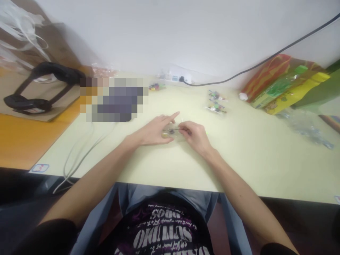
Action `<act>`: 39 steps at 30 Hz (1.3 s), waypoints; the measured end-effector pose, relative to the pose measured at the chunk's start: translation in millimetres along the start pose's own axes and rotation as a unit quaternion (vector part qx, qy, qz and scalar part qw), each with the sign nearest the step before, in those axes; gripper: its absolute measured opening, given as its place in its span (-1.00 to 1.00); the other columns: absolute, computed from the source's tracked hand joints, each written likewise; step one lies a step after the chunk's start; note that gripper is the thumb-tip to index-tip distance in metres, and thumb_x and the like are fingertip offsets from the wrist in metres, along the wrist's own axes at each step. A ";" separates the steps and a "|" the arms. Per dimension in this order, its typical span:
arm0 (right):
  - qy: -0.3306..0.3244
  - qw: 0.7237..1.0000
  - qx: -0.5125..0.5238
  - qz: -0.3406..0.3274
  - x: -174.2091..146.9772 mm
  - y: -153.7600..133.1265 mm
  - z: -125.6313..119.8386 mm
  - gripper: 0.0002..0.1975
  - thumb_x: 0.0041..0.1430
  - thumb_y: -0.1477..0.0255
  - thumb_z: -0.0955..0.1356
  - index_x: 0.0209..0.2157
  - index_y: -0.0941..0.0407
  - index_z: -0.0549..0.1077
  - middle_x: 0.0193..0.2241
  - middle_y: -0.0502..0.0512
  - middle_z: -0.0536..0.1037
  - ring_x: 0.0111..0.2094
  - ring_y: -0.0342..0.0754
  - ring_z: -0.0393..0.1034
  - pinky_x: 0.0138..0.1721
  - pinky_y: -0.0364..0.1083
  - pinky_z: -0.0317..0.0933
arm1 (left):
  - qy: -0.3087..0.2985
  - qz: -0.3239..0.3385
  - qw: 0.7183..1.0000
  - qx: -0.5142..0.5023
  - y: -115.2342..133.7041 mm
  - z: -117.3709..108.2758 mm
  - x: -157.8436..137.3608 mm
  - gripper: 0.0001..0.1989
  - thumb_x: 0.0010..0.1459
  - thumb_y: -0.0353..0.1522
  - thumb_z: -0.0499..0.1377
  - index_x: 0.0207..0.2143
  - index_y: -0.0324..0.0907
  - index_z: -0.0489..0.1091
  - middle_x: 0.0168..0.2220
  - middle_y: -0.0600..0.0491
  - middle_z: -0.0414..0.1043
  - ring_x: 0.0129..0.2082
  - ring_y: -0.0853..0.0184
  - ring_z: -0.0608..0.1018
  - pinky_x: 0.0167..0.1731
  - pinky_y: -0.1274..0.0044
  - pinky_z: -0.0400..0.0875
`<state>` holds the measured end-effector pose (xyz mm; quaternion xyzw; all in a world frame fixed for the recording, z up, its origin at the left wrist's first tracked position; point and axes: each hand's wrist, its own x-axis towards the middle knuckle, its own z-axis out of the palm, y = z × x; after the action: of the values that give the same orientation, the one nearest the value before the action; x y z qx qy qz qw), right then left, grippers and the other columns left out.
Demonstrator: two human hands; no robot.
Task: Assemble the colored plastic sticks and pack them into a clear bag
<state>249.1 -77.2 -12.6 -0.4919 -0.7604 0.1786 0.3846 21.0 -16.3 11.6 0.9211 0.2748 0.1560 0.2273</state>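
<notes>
A small clear plastic packet (172, 135) lies on the pale table between my hands, with a small dark piece and something yellowish showing in it. My left hand (156, 130) rests at its left side, index finger stretched out and thumb apart along the near edge. With thumb and fingertips together, my right hand (195, 136) pinches a thin dark rod (175, 129) that points left over the packet. Whether the rod's left end touches the dark piece, I cannot tell. The right fingers hide part of the packet.
Small packets of colourful pieces (216, 106) lie at the back right, another packet (156, 86) at the back. Bottles (281, 86) and bags stand far right near crumpled clear plastic (305, 127). White cables (87, 152) cross the left edge; a black frame (39, 88) sits far left.
</notes>
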 end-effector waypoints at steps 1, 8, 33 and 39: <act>0.002 1.000 0.006 0.010 -0.1 0.6 -0.2 -0.84 0.28 0.52 0.33 -0.18 0.06 0.55 -0.25 0.10 0.65 -0.28 0.02 0.55 -0.18 -0.03 0.38 | 0.000 0.000 1.000 0.001 -0.1 0.0 -0.1 -0.01 0.20 -0.14 0.27 0.52 0.06 -0.21 0.20 -0.07 0.41 0.14 0.03 0.43 0.20 0.19 0.29; -0.025 0.999 0.014 0.027 0.5 -5.7 -6.0 -0.77 0.25 0.56 0.31 -0.24 0.05 0.61 -0.34 0.01 0.67 -0.37 -0.02 0.53 -0.22 -0.07 0.35 | 0.011 0.000 1.000 0.005 -4.3 0.5 -0.9 -0.03 0.21 -0.15 0.26 0.52 0.03 -0.19 0.21 -0.08 0.41 0.16 0.02 0.43 0.22 0.19 0.27; -0.069 0.991 -0.110 -0.044 0.5 -1.5 -2.4 -0.78 0.41 0.47 0.35 -0.23 0.05 0.68 -0.25 0.11 0.68 -0.20 0.08 0.28 -0.11 0.05 0.10 | -0.009 -0.002 1.000 0.026 -2.9 -1.0 -0.8 0.02 0.20 -0.06 0.28 0.53 -0.05 -0.20 0.20 -0.10 0.41 0.16 0.02 0.42 0.22 0.22 0.25; -0.084 0.986 -0.131 -0.063 -0.7 -5.2 4.6 -0.79 0.39 0.50 0.38 -0.21 0.00 0.70 -0.25 0.08 0.64 -0.17 0.07 0.25 -0.13 0.05 0.01 | -0.013 0.001 0.999 0.035 -4.1 1.3 -0.1 0.03 0.19 0.03 0.27 0.52 -0.02 -0.19 0.19 -0.09 0.43 0.15 0.01 0.42 0.19 0.23 0.25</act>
<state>242.5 -79.6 -12.4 -0.4721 -0.8363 0.0938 0.2624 19.7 -13.7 8.4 0.9308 0.2760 0.1346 0.1983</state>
